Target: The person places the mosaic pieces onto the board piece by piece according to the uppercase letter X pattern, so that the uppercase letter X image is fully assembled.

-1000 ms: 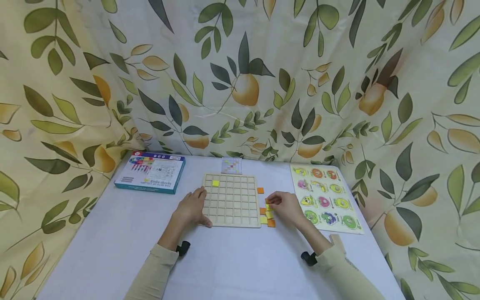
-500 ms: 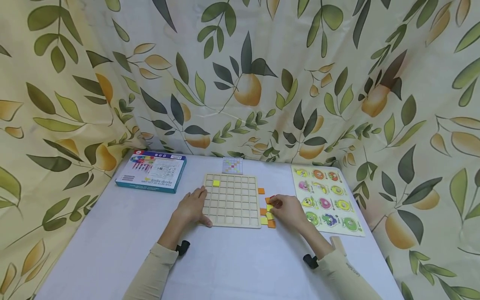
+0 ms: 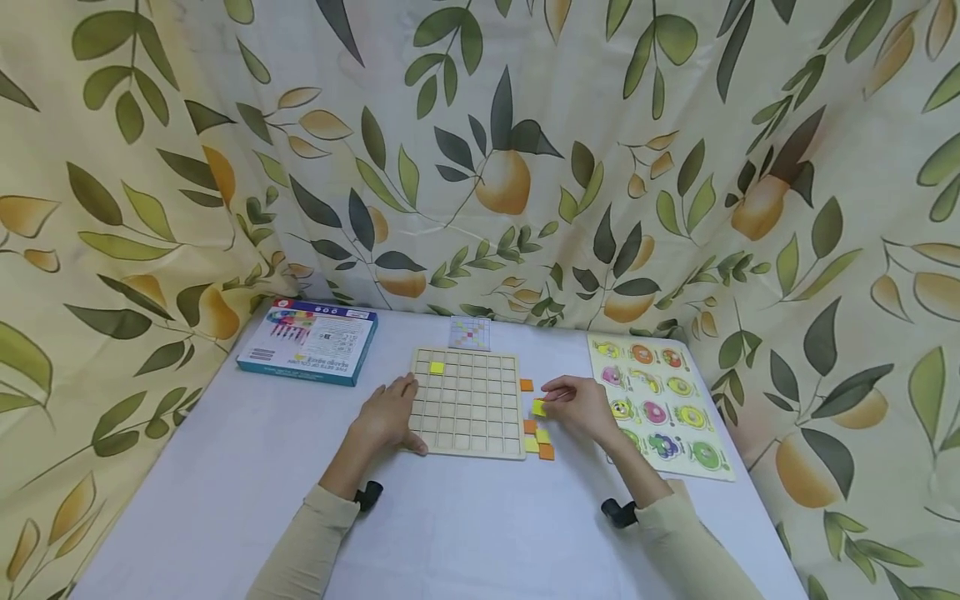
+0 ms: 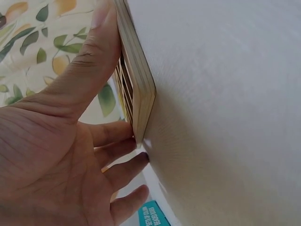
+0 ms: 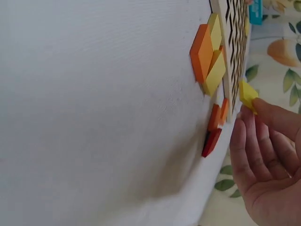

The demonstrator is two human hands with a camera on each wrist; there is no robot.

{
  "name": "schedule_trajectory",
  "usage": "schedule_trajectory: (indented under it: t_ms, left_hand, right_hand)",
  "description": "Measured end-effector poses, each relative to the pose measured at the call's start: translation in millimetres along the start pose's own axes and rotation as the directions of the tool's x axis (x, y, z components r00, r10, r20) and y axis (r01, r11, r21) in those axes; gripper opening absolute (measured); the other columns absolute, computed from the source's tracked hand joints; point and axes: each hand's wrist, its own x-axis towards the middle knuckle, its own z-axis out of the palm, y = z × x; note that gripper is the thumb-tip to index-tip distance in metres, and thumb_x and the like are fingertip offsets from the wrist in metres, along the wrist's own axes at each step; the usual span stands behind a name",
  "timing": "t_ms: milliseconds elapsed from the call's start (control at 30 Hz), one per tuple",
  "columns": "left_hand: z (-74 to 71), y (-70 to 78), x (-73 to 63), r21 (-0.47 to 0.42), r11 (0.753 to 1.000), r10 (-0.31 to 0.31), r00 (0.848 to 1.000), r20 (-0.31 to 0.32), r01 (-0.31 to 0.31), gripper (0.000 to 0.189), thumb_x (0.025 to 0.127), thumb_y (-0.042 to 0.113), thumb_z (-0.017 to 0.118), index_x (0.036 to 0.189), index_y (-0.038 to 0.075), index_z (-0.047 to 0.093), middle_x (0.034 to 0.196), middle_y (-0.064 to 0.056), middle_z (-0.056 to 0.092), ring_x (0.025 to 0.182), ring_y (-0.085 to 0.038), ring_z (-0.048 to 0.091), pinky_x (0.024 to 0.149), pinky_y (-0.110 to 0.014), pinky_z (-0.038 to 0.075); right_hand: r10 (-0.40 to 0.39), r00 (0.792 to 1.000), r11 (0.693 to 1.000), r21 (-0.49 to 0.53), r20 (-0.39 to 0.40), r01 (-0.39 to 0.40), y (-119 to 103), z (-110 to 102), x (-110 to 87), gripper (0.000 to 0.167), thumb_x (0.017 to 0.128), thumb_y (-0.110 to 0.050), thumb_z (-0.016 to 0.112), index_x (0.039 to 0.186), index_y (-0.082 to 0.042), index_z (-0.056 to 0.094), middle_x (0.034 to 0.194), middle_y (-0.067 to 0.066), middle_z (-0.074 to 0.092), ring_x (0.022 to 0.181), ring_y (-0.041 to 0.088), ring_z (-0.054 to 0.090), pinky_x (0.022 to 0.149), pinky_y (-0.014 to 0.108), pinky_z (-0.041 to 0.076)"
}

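A wooden grid board (image 3: 468,408) lies on the table, with one yellow square tile (image 3: 437,368) in its upper left part. My left hand (image 3: 382,415) rests at the board's near left corner, its thumb along the front edge and its fingertips at the left edge. Over the board's right side, my right hand (image 3: 579,408) pinches another yellow tile (image 5: 247,94) between thumb and fingers, lifted off the table. Below it, orange tiles (image 5: 201,52) and yellow tiles (image 5: 215,73) lie along the board's right edge. A red tile (image 5: 211,142) shows in the right wrist view.
Behind the board lies a small coloured pattern card (image 3: 470,333). A flat box (image 3: 309,342) sits at the back left. To the right is a sheet of fruit and vegetable pictures (image 3: 660,404), partly under my right forearm. A patterned curtain (image 3: 480,167) surrounds the table.
My right hand has picked the yellow tile off the loose tiles and raised it slightly away from them. The left hand stays at the board's corner.
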Motion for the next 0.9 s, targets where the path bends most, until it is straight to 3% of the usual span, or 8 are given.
schedule_trajectory:
  t_ms: [433,900]
  left_hand:
    - [1.9,-3.9,1.5,0.000,1.000,0.004,1.000,0.008,-0.004,0.134,0.061,0.053,0.096,0.161,-0.006,0.029,0.169,-0.022,0.026,0.156,-0.036,0.026,0.128,-0.054,0.022]
    - [1.6,-4.5,1.6,0.007,1.000,-0.001,1.000,-0.002,0.001,0.134,0.060,0.053,0.097,0.161,-0.005,0.030,0.168,-0.021,0.028,0.155,-0.036,0.028,0.128,-0.054,0.023]
  right_hand:
    - [-0.019,1.000,0.997,0.078,0.010,0.018,-23.1,33.8,37.2,0.023,0.086,-0.008,0.086,0.107,-0.005,0.079,0.089,0.001,0.077,0.077,0.015,0.072,0.063,0.022,0.055]
    - [-0.053,0.998,0.984,0.175,0.040,0.045,-47.8,67.5,62.8,0.026,0.086,-0.007,0.086,0.109,0.001,0.078,0.089,0.004,0.078,0.079,0.017,0.074,0.073,0.025,0.060]
